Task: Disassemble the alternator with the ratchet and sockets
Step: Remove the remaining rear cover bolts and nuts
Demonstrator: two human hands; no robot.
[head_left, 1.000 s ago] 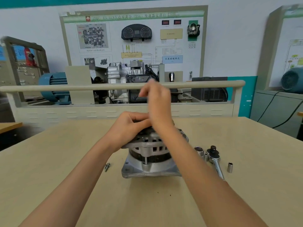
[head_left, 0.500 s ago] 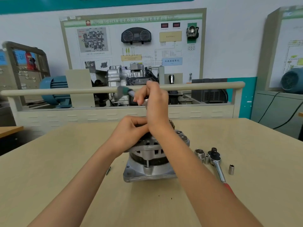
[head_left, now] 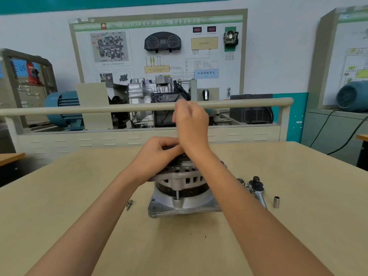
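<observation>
At nine o'clock of the alternator (head_left: 182,191), a loose screw (head_left: 129,204) lies on the desk (head_left: 79,226). Our left hand (head_left: 157,154) is curled over the alternator's top, gripping its dark upper part to steady it. The alternator stands at the desk's centre on its flat flange. Our right hand (head_left: 191,124) is raised at twelve o'clock above it, fingers curled round something teal-handled, mostly hidden; we cannot tell what tool. We judge we are loosening a top fastener by hand; next comes lifting it free. At three o'clock the ratchet (head_left: 257,191) lies idle, one socket (head_left: 240,181) touching its head and another socket (head_left: 276,201) just beyond. We see no containers.
</observation>
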